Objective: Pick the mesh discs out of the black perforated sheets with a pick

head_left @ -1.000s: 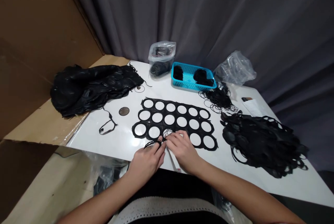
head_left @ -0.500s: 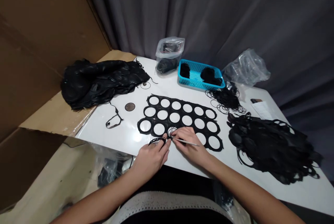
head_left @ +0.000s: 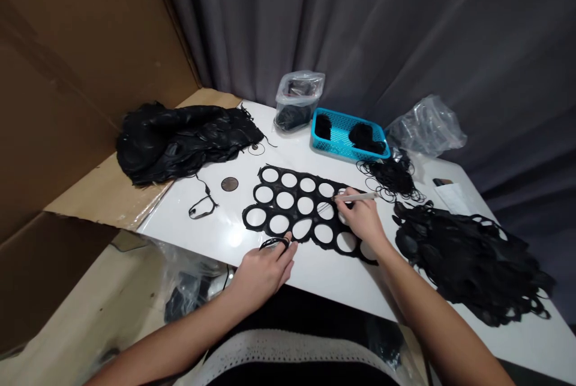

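A black rubber sheet (head_left: 294, 215) with rows of round holes lies flat in front of me. My left hand (head_left: 265, 269) rests at its near edge, fingers closed on several thin black rubber rings (head_left: 273, 242). One hole beside those fingertips is pulled into a teardrop shape. My right hand (head_left: 362, 218) is over the right half of the sheet, gripping a slim, pale, pen-like tool (head_left: 360, 196). The tool's tip points left, near a hole crossed by fine dark strands (head_left: 324, 208). Whether the strands hang on the tip I cannot tell.
A blue basket (head_left: 335, 155) with black ring bundles stands at the back, beside a clear bag (head_left: 297, 101). Loose rings (head_left: 393, 176) and a heap of black scraps (head_left: 472, 260) lie right. Stacked black sheets (head_left: 180, 140) and a dark disc (head_left: 229, 184) are left.
My right hand has moved right and away from me with the tool, leaving the left fingertips. The left hand stays at the sheet's near edge. A near-row hole now looks stretched.
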The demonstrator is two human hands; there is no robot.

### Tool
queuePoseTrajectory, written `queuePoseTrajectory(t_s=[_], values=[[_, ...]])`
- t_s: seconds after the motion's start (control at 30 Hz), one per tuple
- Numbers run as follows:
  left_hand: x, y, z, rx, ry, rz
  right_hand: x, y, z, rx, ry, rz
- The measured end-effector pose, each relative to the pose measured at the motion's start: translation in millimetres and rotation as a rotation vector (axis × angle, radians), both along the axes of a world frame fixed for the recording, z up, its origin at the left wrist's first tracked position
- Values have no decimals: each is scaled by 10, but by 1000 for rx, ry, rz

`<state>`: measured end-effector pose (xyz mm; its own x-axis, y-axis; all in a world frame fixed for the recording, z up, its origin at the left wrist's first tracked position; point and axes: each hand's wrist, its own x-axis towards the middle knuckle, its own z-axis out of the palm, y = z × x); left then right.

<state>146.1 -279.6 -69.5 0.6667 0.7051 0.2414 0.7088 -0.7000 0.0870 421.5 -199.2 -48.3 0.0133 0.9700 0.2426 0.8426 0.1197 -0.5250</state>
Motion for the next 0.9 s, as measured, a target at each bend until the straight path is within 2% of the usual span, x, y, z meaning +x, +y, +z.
queuePoseTrajectory(t_s=[0.1, 0.23, 0.33, 0.43, 0.5, 0.57, 0.63, 0.7, 0.9], values=[[-11, -30, 3, -17, 10, 1, -69, 42, 11, 12, -68, 7], [-17, -50, -6, -3, 30, -8, 145, 145, 79, 1, -259, -194], [-52, -53, 2, 10, 28, -38, 285, 175, 128, -59, -168, -281], [-121, -70, 32, 24, -32, -65, 85, 107, 112, -158, 146, -131], [-176, -85, 57, 49, -64, 20, -213, 24, 77, -228, 331, 18], [-225, -91, 75, 72, -49, 149, -536, -69, 53, -267, 424, 163], [-262, -87, 82, 77, 1, 215, -793, -159, 48, -296, 454, 297], [-283, -79, 78, 73, 51, 216, -942, -235, 48, -326, 444, 398], [-289, -73, 53, 38, 104, 200, -986, -340, 0, -300, 367, 479]])
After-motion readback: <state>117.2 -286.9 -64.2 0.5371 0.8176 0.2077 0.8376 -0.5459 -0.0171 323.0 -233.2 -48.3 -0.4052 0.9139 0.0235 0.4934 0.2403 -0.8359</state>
